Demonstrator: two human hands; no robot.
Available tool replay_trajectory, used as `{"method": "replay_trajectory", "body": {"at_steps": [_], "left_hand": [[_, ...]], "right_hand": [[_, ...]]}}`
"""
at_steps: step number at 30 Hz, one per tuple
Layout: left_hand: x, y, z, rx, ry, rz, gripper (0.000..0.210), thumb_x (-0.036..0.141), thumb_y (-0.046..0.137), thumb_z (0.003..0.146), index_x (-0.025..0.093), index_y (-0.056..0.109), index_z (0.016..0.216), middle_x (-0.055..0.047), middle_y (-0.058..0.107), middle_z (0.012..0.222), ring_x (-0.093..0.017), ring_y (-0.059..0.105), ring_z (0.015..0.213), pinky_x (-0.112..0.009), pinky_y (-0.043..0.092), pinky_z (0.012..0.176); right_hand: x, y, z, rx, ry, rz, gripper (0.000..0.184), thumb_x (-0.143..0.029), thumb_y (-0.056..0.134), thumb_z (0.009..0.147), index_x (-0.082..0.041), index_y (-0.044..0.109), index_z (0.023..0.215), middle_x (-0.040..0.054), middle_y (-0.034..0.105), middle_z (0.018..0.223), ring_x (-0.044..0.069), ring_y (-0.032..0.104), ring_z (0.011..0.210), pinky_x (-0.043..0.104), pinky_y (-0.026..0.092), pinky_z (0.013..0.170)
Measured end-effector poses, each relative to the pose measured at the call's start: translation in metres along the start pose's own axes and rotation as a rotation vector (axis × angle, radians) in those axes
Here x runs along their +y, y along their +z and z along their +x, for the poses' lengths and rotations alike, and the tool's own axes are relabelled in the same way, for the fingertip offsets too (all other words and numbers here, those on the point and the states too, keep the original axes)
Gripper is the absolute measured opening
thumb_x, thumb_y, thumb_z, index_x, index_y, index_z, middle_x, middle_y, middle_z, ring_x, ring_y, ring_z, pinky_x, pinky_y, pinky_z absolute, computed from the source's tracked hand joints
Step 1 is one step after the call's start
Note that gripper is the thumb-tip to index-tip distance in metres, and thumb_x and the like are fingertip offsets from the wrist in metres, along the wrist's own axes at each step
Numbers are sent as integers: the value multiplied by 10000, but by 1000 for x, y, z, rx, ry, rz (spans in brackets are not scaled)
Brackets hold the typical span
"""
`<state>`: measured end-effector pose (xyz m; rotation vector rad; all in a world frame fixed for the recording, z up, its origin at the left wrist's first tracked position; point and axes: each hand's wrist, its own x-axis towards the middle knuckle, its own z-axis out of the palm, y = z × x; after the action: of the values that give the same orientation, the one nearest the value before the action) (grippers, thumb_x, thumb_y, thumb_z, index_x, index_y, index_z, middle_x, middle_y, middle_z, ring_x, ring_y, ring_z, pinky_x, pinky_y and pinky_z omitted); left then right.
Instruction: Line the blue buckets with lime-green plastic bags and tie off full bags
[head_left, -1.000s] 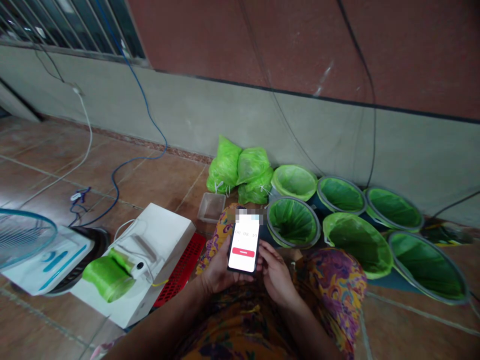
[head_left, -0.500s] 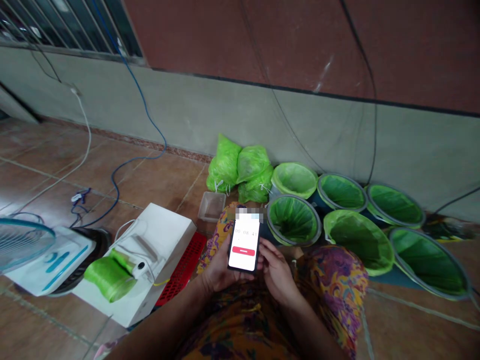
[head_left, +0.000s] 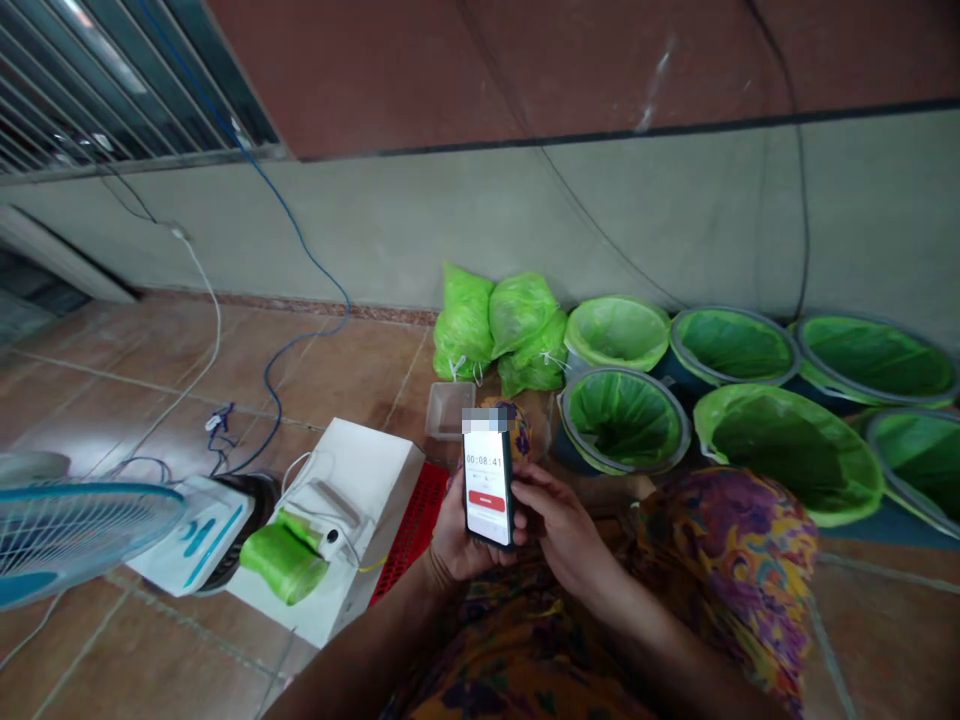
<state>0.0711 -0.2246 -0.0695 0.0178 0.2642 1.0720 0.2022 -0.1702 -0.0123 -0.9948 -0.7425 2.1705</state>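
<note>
Tilted now, phone [head_left: 487,487] between curled fingers [head_left: 534,492].

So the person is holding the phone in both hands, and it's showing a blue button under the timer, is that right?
Not quite. The button under the timer is red, not blue, as the head view shows. The rest holds: the left hand and right hand both hold the phone, and a timer runs on its screen.

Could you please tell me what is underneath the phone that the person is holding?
The left hand cradles the phone from behind, and the right hand touches its right edge. Below lies patterned clothing. The phone's back and the palm beneath it are hidden.
</note>
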Motion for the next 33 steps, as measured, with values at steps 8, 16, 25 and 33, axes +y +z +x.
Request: {"method": "replay_trajectory", "body": {"at_steps": [8,16,25,33], "left_hand": [[2,-1,0,12,20,44,775,646,187,927,70,682,1078,-184,711,885,-272,713,742,-282,520,441],[3,0,1,29,8,73,775,647,176,924,81,674,1102,-178,706,862,-264,708,721,-294,536,452],[1,-7,2,47,-1,89,757,640,195,931,81,652,1158,-200,706,939,-284,715,788,-319,566,502],[-4,0,7,24,8,108,791,689,221,906,79,615,1220,-223,706,1018,-289,714,877,-334,590,607]], "right_hand": [[2,7,-1,46,-20,-15,283,-390,742,678,-181,681,859,-75,496,488,57,385,403,163,356,351],[4,9,0,65,-12,-12,279,-418,725,690,-180,669,824,-76,479,456,59,361,366,172,337,329],[4,2,1,89,18,4,204,-384,663,725,-186,645,770,-78,452,454,62,355,360,179,292,324],[5,-9,2,104,77,103,275,-392,672,695,-184,632,869,-103,388,445,56,311,363,168,274,332]]}}
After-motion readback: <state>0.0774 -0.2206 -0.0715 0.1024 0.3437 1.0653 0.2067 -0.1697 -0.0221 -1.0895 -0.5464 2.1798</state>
